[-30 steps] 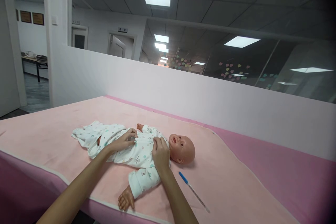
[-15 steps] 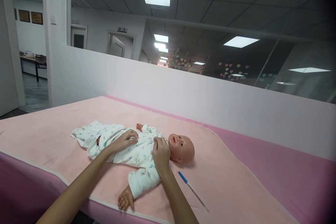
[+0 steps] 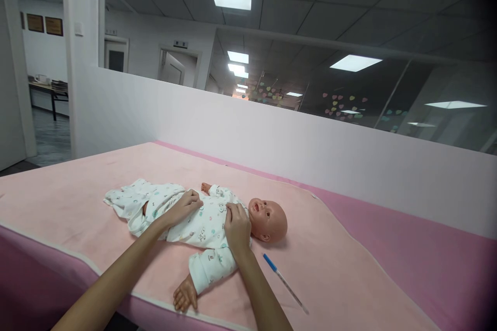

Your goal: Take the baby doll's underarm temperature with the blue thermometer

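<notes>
A baby doll point(image 3: 268, 220) lies on its back with its head to the right, dressed in a white printed top point(image 3: 205, 222) and matching trousers point(image 3: 134, 199). My left hand point(image 3: 185, 208) rests at the doll's waist, its curled fingers closed on the top's front. Near the collar, my right hand point(image 3: 237, 222) has its fingers bent together on the cloth at the chest. The fingertips and the fabric between them are partly hidden. One doll hand point(image 3: 185, 295) sticks out of its sleeve by the near edge. The other doll hand point(image 3: 205, 187) points to the far side.
Beside the doll's head lies a thin clear stick with a blue end point(image 3: 285, 283). A pale pink sheet point(image 3: 341, 269) with a white-trimmed edge covers the table over a darker pink cloth point(image 3: 423, 238). Behind it runs a low white wall point(image 3: 310, 150) with glass above.
The left hand's fingers have drawn slightly closer together and shifted a little at the top's front. The right hand and the doll look almost the same.
</notes>
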### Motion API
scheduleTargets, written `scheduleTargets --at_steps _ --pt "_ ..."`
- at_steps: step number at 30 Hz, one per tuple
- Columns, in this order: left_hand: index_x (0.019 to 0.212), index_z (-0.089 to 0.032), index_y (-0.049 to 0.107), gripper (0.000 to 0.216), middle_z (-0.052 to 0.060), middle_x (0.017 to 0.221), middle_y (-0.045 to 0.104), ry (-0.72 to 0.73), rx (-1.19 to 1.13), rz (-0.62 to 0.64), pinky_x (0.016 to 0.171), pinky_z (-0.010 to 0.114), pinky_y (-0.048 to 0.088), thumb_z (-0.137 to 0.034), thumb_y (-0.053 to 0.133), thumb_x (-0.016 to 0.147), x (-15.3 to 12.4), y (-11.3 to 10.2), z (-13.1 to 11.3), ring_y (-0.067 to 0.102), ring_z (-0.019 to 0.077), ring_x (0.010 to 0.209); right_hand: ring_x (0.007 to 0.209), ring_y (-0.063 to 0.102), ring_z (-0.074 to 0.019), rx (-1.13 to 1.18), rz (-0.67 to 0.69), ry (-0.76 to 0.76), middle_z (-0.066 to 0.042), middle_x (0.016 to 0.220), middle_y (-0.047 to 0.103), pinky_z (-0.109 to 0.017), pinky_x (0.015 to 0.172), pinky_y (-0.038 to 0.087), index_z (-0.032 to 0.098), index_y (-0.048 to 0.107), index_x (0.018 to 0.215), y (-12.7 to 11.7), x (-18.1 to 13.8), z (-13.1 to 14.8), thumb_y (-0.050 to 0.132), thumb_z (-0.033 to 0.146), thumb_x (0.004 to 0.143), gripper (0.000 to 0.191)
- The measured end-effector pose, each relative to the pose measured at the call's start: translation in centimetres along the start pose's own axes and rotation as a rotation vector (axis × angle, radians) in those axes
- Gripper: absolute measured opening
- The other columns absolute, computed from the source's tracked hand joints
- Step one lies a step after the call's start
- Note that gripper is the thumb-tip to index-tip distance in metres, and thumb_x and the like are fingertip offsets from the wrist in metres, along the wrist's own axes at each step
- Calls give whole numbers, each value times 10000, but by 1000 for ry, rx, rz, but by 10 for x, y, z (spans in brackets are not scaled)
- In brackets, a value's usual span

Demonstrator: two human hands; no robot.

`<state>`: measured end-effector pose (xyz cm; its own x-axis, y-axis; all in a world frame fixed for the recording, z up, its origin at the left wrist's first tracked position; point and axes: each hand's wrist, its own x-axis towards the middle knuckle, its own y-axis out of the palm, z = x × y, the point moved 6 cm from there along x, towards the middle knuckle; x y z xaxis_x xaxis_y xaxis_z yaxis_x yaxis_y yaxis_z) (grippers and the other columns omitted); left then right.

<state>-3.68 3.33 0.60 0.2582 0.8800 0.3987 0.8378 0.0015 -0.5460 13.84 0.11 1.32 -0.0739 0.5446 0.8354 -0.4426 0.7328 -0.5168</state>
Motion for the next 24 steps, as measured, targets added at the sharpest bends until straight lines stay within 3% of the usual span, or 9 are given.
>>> scheduleTargets --at_steps 3,9,13,16,20,24 --pt "615 -178 459 289 33 861 473 75 266 -207 811 372 345 -396 439 802 0 -5 1 440 199 851 694 532 -142 20 1 19 -31 764 594 -231 604 370 185 604 844 2 -2 -2 361 151 869 247" --pt "649 -194 473 105 51 877 494 105 538 -437 784 391 331 -254 524 718 -5 -19 2 440 235 864 744 529 -157 42 -60 83 -61 844 559 -250 618 400 169 603 875 -9 3 -9 328 99 813 291" --pt "728 -208 487 23 59 892 513 138 609 -544 783 390 326 -190 501 723 -10 -29 -1 453 245 863 857 525 -196 39 -212 194 -90 933 541 -301 692 422 177 593 898 -59 5 -23 347 147 811 262" --pt "771 -215 501 54 59 899 537 224 587 -590 849 406 299 -176 464 767 -14 -29 -7 474 240 877 804 539 -212 -68 -252 322 -106 910 557 -326 660 421 185 582 928 -100 -25 -45 372 254 832 241" --pt "762 -216 515 83 55 835 570 372 496 -569 913 434 260 -181 446 789 -18 -14 -22 491 232 858 755 554 -270 -503 -110 252 -119 825 608 -444 687 370 205 606 807 -119 -96 -76 385 341 803 259" --pt "833 -219 534 153 55 807 582 640 479 -268 844 393 332 -174 388 821 -22 28 -55 490 203 786 717 564 -274 -687 -6 145 -104 749 616 -515 729 331 223 589 721 -110 -138 -95 431 333 772 199"
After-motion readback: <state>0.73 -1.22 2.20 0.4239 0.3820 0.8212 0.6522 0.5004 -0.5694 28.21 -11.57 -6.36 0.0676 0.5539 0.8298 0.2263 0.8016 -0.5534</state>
